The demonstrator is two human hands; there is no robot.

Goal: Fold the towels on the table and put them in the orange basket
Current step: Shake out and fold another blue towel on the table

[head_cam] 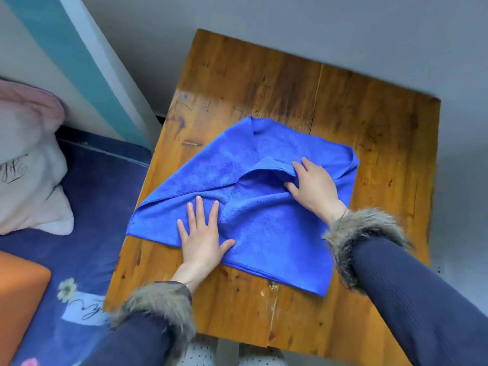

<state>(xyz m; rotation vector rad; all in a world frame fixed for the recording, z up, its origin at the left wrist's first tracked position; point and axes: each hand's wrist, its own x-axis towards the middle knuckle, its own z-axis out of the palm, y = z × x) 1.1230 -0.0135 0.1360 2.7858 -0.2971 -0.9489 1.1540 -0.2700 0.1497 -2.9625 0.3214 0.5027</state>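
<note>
A blue microfibre towel (208, 178) lies partly folded on the wooden table (277, 83). My left hand (202, 239) presses flat on the towel's near left part, fingers spread. My right hand (314, 186) rests on the towel's right half, its fingertips pinching a raised fold near the middle. An orange basket (18, 294) shows only as a corner at the lower left edge of the view, on the bed beside the table.
A dark blue bedsheet (87, 207) with flower prints lies left of the table. A pink and white pillow (29, 165) sits at the far left. Grey walls stand behind and right of the table. Dotted slippers (200, 352) show below the table's near edge.
</note>
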